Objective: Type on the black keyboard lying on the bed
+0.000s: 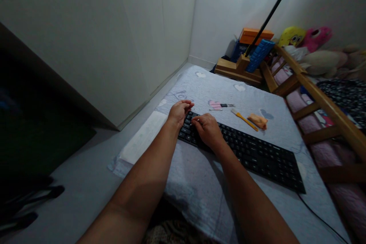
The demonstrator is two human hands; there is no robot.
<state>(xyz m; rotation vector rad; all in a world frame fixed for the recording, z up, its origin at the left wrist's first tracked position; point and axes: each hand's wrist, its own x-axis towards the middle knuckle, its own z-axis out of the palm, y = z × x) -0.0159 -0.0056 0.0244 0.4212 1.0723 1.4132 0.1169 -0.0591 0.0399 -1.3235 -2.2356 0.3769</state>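
Note:
A black keyboard (264, 160) lies slantwise on the cloth-covered surface. At its far left corner, my left hand (178, 112) rests by the edge, fingers loosely curved and thumb apart, with nothing visible in them. Over the left keys, my right hand (209, 129) pinches a thin white-tipped stick that looks like a cotton swab (198, 120); most of it is hidden by the fingers. Beyond the keyboard lie another thin white stick (215, 109), a small tool with a black grip (224, 105), a yellow-handled brush (246, 121) and a crumpled orange-brown cloth (257, 121).
A white folded sheet (143, 137) lies along the left edge of the patterned cover (194, 175). The keyboard cable (320, 217) trails to the lower right. A wooden bed rail (328, 103) runs along the right, and a pale cabinet (137, 26) stands at left.

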